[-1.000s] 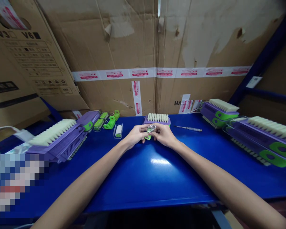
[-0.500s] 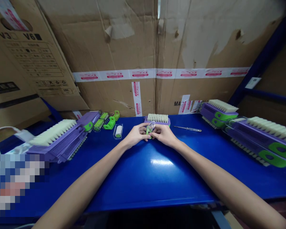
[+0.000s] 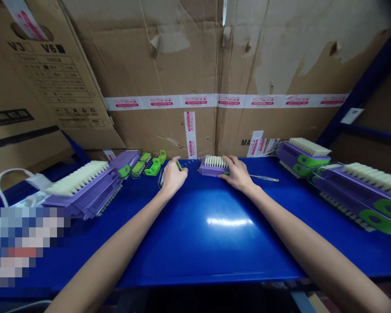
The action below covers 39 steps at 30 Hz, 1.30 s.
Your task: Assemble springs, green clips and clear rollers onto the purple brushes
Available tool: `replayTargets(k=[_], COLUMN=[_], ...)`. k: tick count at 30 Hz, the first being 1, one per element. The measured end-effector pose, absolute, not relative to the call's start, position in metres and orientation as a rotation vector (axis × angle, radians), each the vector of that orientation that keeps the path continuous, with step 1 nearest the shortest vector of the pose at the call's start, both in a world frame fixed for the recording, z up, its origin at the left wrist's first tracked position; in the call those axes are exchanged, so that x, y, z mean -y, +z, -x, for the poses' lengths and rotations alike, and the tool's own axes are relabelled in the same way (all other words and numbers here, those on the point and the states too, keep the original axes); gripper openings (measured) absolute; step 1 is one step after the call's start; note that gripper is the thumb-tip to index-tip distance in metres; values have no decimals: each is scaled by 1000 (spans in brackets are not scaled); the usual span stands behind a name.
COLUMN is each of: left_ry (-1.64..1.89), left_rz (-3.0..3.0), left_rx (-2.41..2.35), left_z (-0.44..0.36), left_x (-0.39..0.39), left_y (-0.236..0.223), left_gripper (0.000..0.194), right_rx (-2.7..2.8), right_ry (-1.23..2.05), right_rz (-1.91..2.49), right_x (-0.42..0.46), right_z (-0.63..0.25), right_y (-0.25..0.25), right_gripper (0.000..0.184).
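Note:
My left hand (image 3: 174, 177) is closed around a green plastic piece (image 3: 179, 165), only a narrow edge of which shows. Beside it, a thin metal coil (image 3: 192, 161) runs faintly toward the brush. My right hand (image 3: 238, 173) grips the right end of a small purple brush (image 3: 211, 171) with cream bristles facing up. A bit of green shows under those fingers. Just right of that hand lies a screwdriver (image 3: 265, 178), its shaft tip hidden by the hand. A clear small case (image 3: 160, 180) is mostly covered by my left hand.
Green pieces (image 3: 154, 167) and small green-framed blocks (image 3: 138, 169) lie at back left. Purple brushes stand on the left (image 3: 81, 191) and right (image 3: 352, 191). A white cable (image 3: 6, 176) curls at far left. Cardboard (image 3: 156, 74) walls the back of the blue table (image 3: 195, 243).
My hands, together on a green piece and metal coil before, have moved apart. The left went left with a green piece; the right moved right onto the purple brush. The view shifted slightly.

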<state>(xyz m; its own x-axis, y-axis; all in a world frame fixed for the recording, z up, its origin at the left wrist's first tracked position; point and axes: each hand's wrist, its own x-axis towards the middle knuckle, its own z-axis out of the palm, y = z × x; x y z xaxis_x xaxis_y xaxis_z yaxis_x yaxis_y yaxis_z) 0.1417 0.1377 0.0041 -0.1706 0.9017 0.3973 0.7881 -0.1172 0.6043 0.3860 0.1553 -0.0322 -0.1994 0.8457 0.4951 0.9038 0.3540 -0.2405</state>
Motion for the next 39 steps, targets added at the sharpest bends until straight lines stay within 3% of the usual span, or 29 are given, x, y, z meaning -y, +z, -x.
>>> replayTargets(k=[18, 39], left_ry=[1357, 1167], left_rz=[-1952, -1962], left_rx=[-1902, -1350], left_z=[-106, -151], left_x=[-151, -140], left_y=[15, -9], left_gripper=[51, 55], right_rx=[1833, 1921], right_ry=[-64, -59], right_rz=[1174, 1102], right_x=[-147, -134], right_z=[-392, -383], right_y=[-27, -21], right_gripper=[60, 60])
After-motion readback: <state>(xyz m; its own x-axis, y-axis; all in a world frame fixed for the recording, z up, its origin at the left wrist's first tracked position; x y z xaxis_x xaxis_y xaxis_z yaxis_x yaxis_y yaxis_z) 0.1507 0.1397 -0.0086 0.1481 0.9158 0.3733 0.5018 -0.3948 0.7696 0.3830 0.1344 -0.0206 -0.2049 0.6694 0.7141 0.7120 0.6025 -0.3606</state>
